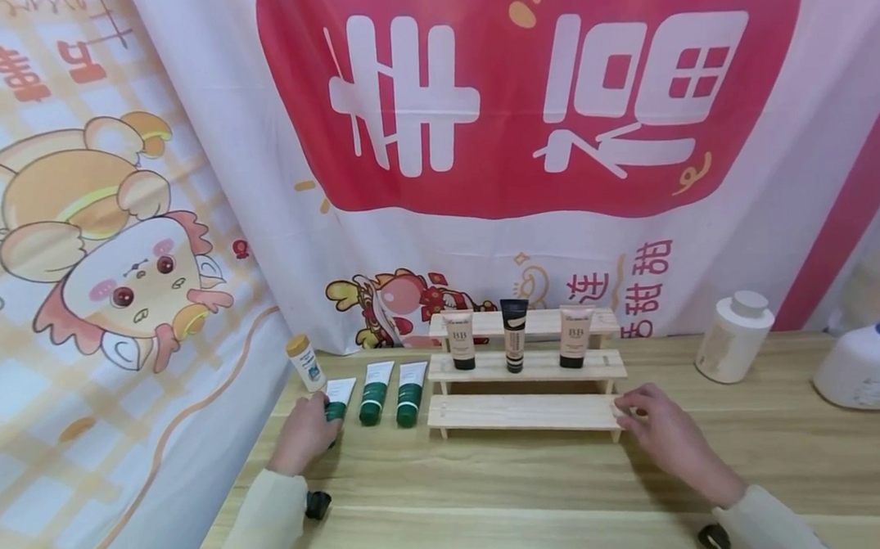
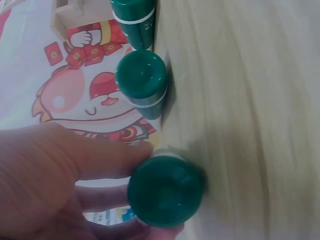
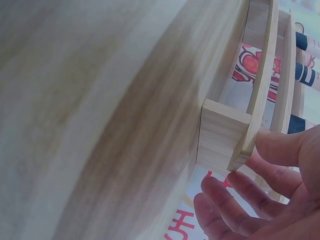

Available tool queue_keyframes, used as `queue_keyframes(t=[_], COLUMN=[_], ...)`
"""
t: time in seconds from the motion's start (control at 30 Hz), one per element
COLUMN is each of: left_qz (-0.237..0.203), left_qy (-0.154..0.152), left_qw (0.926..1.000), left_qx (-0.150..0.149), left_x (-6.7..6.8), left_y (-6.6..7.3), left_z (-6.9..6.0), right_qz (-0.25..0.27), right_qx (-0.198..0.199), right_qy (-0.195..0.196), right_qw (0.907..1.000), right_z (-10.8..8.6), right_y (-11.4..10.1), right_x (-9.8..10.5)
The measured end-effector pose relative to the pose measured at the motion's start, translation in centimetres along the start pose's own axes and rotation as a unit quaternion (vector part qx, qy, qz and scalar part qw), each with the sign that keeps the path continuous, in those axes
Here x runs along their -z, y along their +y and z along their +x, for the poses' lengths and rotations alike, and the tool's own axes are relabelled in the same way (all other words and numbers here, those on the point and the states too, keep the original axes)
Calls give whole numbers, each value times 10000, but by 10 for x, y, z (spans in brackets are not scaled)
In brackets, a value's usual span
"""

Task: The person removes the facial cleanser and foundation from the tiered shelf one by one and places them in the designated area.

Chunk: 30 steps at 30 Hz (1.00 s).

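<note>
At the left, my left hand grips a white squeeze tube with a green cap, thumb on one side and fingers on the other. Two matching tubes stand beside it on their caps. A three-step wooden display rack is in the middle. My right hand pinches the right end of its lowest step between thumb and fingers, as the right wrist view shows. On the middle step stand two pinkish BB cream tubes with a black tube between them.
Just behind my left hand is a small white bottle with a yellow cap. A white capped bottle and a white pump bottle with a blue collar stand at the right. Printed cloth hangs behind the wooden table.
</note>
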<state>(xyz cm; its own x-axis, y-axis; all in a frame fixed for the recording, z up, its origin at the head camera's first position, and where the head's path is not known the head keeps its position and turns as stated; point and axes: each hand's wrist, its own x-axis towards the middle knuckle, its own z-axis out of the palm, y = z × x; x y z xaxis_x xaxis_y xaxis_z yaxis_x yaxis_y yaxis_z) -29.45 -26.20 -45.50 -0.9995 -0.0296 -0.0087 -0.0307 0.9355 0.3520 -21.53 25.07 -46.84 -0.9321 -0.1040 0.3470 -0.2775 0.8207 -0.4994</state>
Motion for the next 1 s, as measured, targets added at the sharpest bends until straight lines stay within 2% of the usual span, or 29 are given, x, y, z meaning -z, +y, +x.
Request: queue_keyframes(t=[0.17, 0.3, 0.47, 0.57, 0.63, 0.73, 0.8, 0.87, 1.0], left_qz=[-16, -89, -129, -134, -252, -592, -869, -1011, -1048], left_qy=[404, 508, 501, 874, 1251, 1695, 1790, 1832, 1924], left_qw=[9992, 9987, 9982, 9958, 9918, 9792, 9673, 9525, 9227], left_qx=[-31, 0, 315, 232, -73, -949, -1573, -2215, -3173], left_x=[-8, -12, -14, -12, -7, 4, 11, 14, 11], left_y=[5, 10, 16, 26, 38, 68, 90, 111, 143], left_z=[17, 29, 36, 36, 33, 24, 18, 15, 14], right_qz=[-10, -8, -23, -30, -35, -38, -27, -17, -29], right_qx=[-52, -34, 22, 42, 43, 11, -34, -86, -176], right_qy=[-43, -3, 53, 60, 52, 42, 19, 3, -36], right_qw=[10000, 10000, 10000, 10000, 10000, 10000, 10000, 10000, 9998], right_z=[0, 0, 0, 0, 0, 1, 1, 1, 0], right_y=[1, 2, 2, 2, 2, 2, 1, 1, 0], right_x=[-2, -2, -2, -2, -2, -1, -1, -1, -1])
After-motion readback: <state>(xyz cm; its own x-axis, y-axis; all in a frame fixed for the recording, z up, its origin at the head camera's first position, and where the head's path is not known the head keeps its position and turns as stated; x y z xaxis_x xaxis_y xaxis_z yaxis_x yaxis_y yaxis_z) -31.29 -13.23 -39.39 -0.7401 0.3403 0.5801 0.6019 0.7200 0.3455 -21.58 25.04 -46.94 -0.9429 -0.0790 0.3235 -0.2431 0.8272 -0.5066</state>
